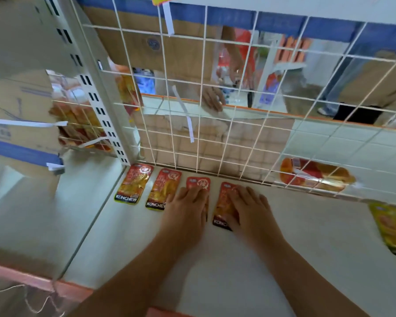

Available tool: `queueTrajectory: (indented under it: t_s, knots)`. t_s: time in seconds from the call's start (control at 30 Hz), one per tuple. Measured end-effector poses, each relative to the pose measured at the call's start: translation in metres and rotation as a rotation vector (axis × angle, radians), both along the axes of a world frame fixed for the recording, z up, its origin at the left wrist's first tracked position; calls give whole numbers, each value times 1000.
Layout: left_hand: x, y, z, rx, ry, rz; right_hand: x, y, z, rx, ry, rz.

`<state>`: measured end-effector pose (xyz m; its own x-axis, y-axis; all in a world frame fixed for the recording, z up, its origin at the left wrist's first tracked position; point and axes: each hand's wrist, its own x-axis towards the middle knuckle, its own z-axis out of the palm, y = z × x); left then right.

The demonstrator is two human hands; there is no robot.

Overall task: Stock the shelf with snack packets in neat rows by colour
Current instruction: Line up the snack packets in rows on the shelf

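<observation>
Head view: four red packets [133, 184] line the shelf's [215, 271] far edge, just beside a wire grid [199, 124]. Flat-fingered, the left hand [185, 211] presses the third, the right hand [249, 209] the fourth. A yellow packet [391, 227] lies right.

White wire grid [231, 120] spans upper frame. Behind it, top centre, cardboard box [183, 58] (blue band along top). Another person's hand [213, 98] beyond grid, centre. Slotted metal upright [96, 104], left.
</observation>
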<state>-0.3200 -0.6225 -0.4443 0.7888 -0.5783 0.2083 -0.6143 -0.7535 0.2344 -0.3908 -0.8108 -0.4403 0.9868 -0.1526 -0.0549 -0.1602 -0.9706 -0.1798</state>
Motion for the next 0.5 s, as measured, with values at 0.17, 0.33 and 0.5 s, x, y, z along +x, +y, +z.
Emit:
queueTrajectory:
  t_s: [0.17,0.33,0.5]
  knots:
    - [5,-3,-1,19,22,34,9,-1,-7,-26,-72,40]
    - [6,-3,-2,-23,-13,35,10,-5,-13,-54,-80,41]
    - [9,-2,-8,-39,-19,16,12,-4,-12,-46,-88,26]
